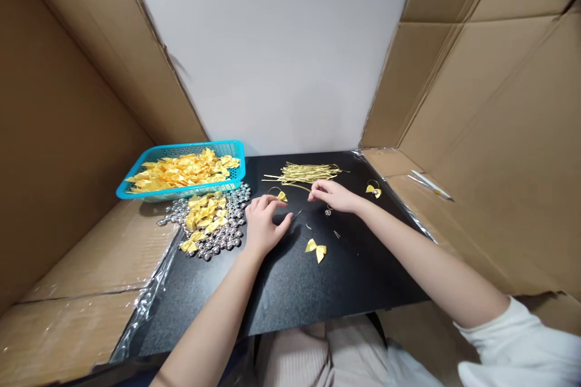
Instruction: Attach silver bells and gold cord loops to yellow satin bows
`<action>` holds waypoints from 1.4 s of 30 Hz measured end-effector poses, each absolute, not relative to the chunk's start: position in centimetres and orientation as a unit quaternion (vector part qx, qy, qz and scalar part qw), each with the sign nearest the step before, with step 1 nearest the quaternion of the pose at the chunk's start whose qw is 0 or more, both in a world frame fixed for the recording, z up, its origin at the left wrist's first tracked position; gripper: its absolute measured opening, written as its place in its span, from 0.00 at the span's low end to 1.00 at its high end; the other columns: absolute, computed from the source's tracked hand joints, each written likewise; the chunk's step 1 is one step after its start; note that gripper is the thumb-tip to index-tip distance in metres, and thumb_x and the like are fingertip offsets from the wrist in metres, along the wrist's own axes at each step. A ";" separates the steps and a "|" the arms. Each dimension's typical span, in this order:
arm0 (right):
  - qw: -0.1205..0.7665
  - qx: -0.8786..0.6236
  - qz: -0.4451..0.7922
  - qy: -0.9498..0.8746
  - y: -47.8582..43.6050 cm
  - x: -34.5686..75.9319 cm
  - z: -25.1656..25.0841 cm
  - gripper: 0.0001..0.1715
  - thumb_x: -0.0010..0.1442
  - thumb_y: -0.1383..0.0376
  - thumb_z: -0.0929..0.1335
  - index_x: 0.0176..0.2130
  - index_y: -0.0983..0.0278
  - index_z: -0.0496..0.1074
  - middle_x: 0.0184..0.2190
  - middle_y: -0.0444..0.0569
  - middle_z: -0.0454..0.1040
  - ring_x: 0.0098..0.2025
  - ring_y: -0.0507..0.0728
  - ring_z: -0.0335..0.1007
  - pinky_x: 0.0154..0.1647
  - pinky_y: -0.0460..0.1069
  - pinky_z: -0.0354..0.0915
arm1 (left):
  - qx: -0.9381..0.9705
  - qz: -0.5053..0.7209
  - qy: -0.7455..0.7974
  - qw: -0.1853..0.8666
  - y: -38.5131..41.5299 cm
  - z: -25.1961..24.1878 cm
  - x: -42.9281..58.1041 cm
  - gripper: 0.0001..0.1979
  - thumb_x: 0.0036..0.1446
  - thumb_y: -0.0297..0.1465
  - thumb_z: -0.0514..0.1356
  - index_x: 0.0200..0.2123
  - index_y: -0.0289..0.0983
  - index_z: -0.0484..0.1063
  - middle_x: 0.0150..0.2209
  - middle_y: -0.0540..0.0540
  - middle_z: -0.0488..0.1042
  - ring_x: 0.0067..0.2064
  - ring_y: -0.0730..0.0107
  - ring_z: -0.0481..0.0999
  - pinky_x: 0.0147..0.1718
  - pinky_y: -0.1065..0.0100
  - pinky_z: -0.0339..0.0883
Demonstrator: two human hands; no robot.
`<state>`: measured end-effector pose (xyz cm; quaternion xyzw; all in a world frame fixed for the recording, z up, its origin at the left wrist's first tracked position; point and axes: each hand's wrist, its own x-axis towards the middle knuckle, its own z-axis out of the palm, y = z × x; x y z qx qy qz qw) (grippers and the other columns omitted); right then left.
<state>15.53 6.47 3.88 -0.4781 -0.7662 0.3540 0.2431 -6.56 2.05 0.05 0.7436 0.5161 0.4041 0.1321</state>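
Note:
My left hand (263, 224) rests on the black tabletop (281, 290), fingers curled in a pinch near a thin gold wire; what they grip is too small to name. My right hand (333, 195) lies just right of it, fingers bent and pinched at a gold wire below the bundle of gold wire ties (308, 173). A small yellow bow on a gold loop (280, 195) sits between the two hands. A loose yellow bow (316, 249) lies in front of them. A tiny silver bell (327, 212) sits under my right wrist.
A blue mesh basket (181, 151) full of yellow bows stands at the back left. Before it lies a heap of silver bells (227, 236) with several yellow bows (206, 211) on top. Another finished bow (374, 190) lies at the right. Cardboard walls enclose both sides.

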 end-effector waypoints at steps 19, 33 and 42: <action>0.331 -0.415 0.526 -0.665 2.1 17.3 2.0 0.14 0.59 0.57 0.67 0.37 0.65 0.64 0.22 0.41 0.71 0.25 0.49 0.68 0.33 0.47 0.68 | 0.608 0.431 0.451 0.491 5.4 1.3 -2.8 0.22 0.55 0.46 0.63 0.35 0.31 0.78 0.31 0.42 0.79 0.28 0.70 0.76 0.29 0.68 0.70; 0.261 -0.577 0.174 -0.754 9.5 17.8 1.5 0.12 0.65 0.63 0.66 0.47 0.66 0.72 0.54 0.55 0.69 0.57 0.62 0.64 0.57 0.63 0.63 | 0.779 0.247 0.506 0.276 5.8 1.6 -6.5 0.07 0.36 0.34 0.71 0.20 0.39 0.77 0.21 0.49 0.75 0.24 0.68 0.71 0.26 0.69 0.63; 0.168 -0.439 0.118 -0.875 5.5 15.6 0.8 0.10 0.63 0.65 0.68 0.44 0.62 0.77 0.49 0.51 0.75 0.53 0.60 0.63 0.55 0.57 0.58 | 0.832 0.102 0.522 0.158 6.0 2.0 -4.8 0.08 0.49 0.29 0.62 0.20 0.38 0.73 0.24 0.45 0.75 0.29 0.62 0.75 0.30 0.67 0.66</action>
